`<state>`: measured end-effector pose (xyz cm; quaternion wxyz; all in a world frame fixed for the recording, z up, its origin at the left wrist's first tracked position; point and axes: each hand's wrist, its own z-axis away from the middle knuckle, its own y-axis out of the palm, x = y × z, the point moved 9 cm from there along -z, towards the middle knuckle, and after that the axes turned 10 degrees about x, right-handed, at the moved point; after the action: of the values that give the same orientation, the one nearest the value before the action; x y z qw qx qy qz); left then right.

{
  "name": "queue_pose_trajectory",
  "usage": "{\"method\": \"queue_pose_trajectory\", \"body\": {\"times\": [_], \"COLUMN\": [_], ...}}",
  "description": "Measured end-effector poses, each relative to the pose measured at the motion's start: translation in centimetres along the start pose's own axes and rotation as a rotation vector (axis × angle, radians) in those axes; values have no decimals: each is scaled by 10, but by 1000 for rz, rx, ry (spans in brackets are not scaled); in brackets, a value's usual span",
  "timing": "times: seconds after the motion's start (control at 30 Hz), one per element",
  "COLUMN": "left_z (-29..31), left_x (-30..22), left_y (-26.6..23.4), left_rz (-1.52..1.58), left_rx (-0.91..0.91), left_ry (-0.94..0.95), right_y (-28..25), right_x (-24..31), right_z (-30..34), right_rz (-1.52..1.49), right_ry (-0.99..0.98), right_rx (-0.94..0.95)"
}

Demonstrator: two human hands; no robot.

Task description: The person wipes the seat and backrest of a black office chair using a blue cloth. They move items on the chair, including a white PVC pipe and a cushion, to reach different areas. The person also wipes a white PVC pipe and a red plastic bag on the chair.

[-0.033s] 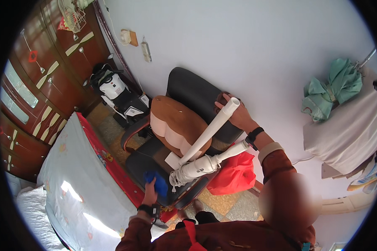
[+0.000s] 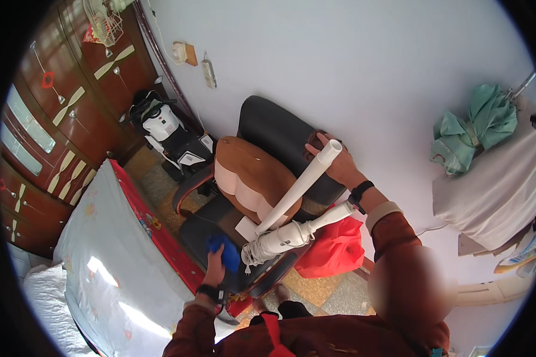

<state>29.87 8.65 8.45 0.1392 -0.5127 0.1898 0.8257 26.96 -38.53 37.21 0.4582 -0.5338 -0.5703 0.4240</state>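
Bunched in my left hand point(image 2: 215, 266) is a blue cloth point(image 2: 226, 253), pressed to the front of a black office chair's seat point(image 2: 198, 229). My right hand point(image 2: 338, 163) grips the upper edge of the chair's backrest point(image 2: 274, 122); part of its grip is hidden behind a white tube. A brown and pale pink cushion point(image 2: 250, 169) leans against the backrest. On the seat and right armrest lies a white stick vacuum cleaner point(image 2: 280, 241) with its cord wound round it. The long white tube point(image 2: 298, 187) slants up from beside it toward my right hand.
A red bag point(image 2: 333, 253) stands right of the chair. Left is a bed with a pale cover point(image 2: 119, 256) and red edge. Behind stands a black and white machine point(image 2: 167, 131) near brown cabinets point(image 2: 59, 77). A green folded umbrella point(image 2: 476, 128) lies at right.
My left hand and the blue cloth have shifted very slightly away from me over the seat. My right hand stays at the backrest.
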Motion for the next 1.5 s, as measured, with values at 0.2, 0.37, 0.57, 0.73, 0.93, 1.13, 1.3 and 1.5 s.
{"method": "queue_pose_trajectory", "body": {"times": [0.2, 0.37, 0.57, 0.73, 0.93, 1.13, 1.3, 1.5], "left_z": [-140, -146, -192, -233, -353, -346, -256, -167], "left_x": [-175, -289, -289, -336, -364, -358, -311, -262], "left_y": [145, 312, 344, 304, 255, 258, 301, 351], "left_rz": [-93, -962, -1132, -1010, -941, -945, -1018, -891], "left_rx": [136, 144, -13, -294, -208, -323, -196, 276], "left_ry": [436, 1183, 893, 1246, 684, 671, 1076, 1174], "right_y": [6, 5, 2, -2, -3, 3, 4, 6], "right_x": [-4, -8, -8, -6, -6, -9, -9, -10], "right_z": [-6, -7, -7, -8, -7, -6, -6, -6], "right_rz": [61, 43, 70, 70, 49, 77, 95, 67], "right_ry": [46, 71, 58, 52, 53, 84, 98, 119], "right_rx": [-4, 7, -41, -76, -92, -37, -39, 9]}}
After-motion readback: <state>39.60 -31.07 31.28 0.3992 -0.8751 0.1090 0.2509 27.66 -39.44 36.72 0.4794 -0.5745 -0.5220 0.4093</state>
